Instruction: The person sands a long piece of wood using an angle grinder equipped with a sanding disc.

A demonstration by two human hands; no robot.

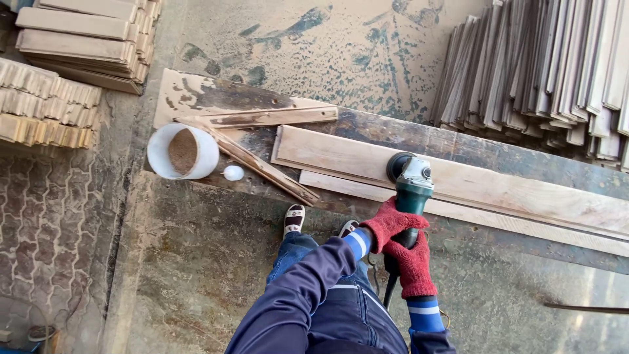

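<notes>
1. Head view, my hands: both are in red knit gloves and both are wrapped around the angle grinder. My left hand closes its grip over the green body just behind the head, and my right hand closes its grip on the rear handle, lower down and nearer to me.

2. Head view, the work: the grinder's round disc sits on the long pale plank, near its left end and close to the edge facing me. A thinner strip lies just beside that plank on my side. Both rest on a dark, worn desk.

3. Step in hand, as I judge it: I am sanding the plank's face, with most of its length to the right not yet covered. The next move calls for both grips firm, the disc flat, and a steady pass along the grain.

4. Edges and room: to the right the plank runs open and unobstructed. To the left lie loose offcuts, a white tub of sawdust and a small white lid, all apart from the disc. The desk's near edge is close to my feet, and the cord hangs between my arms. Stacked boards stand well beyond.
</notes>
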